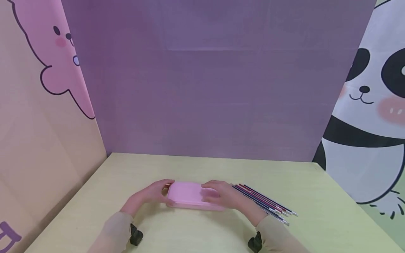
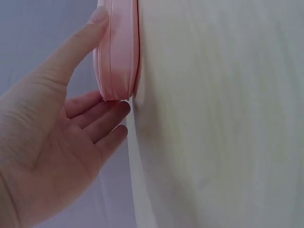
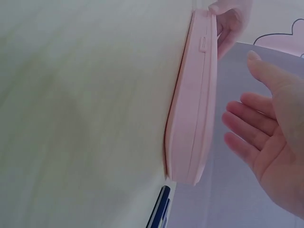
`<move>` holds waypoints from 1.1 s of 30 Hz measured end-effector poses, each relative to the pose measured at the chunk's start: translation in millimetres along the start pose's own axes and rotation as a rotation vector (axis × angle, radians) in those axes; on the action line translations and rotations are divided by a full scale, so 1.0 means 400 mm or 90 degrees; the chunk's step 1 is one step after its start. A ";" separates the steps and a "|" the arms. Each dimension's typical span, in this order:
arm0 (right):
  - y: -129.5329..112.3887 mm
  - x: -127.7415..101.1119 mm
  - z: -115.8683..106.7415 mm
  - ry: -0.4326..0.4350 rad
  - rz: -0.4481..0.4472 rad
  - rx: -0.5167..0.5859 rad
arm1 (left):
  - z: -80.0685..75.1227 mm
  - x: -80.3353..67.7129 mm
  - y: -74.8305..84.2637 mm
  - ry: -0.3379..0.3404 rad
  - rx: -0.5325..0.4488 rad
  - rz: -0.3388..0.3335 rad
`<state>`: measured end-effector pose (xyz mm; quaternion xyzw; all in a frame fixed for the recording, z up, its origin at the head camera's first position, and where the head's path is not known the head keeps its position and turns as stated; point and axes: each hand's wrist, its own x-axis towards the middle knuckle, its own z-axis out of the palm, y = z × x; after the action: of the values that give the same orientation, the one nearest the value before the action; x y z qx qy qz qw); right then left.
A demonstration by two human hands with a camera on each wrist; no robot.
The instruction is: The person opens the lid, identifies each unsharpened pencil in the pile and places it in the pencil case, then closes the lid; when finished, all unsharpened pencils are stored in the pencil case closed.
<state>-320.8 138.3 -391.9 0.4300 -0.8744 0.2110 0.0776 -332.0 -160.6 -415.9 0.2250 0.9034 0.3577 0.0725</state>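
Observation:
A pink pencil case (image 1: pixel 188 194) lies lid up on the table, with its lid closed and a small latch (image 3: pixel 203 44) on its front side. My left hand (image 1: pixel 154 192) holds the case's left end; in the left wrist view the thumb lies on one side and the fingertips touch the end. Over the right part of the lid hovers my right hand (image 1: pixel 225 195), its fingers loosely bent and apart from the case in the right wrist view. Just right of that hand lie several pencils (image 1: pixel 264 201), dark blue and red with pale ends, partly hidden by the wrist.
The light wooden table (image 1: pixel 152 165) ends at a purple backdrop (image 1: pixel 209 88). A panel with a pink cartoon animal (image 1: pixel 47 42) stands at the left, and a panda panel (image 1: pixel 364 116) at the right. Each sleeve carries a small black device.

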 end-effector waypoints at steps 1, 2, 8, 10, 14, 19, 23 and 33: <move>0.001 0.001 0.002 -0.005 0.007 0.005 | 0.001 0.000 0.002 -0.005 -0.001 -0.003; 0.001 0.002 0.003 -0.009 0.015 0.008 | 0.001 -0.001 0.004 -0.010 -0.003 -0.005; -0.001 0.004 0.010 -0.030 0.040 0.004 | 0.006 -0.004 0.002 -0.012 0.000 -0.012; -0.001 0.005 0.012 -0.035 0.046 0.004 | 0.004 -0.004 0.000 -0.010 -0.005 -0.010; -0.003 0.007 0.012 -0.046 0.059 0.002 | -0.002 -0.004 -0.007 -0.014 -0.026 -0.014; -0.005 0.009 0.013 -0.045 0.049 -0.017 | -0.012 -0.009 -0.010 -0.018 -0.044 -0.026; -0.007 0.010 0.012 -0.036 0.032 -0.028 | -0.016 -0.013 -0.010 -0.016 -0.063 -0.035; -0.017 0.018 0.007 -0.008 0.018 -0.042 | -0.016 -0.011 -0.007 0.000 -0.091 -0.028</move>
<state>-320.0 128.3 -389.9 0.4162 -0.8873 0.1804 0.0829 -331.2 -168.4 -413.3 0.1989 0.8802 0.4199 0.0964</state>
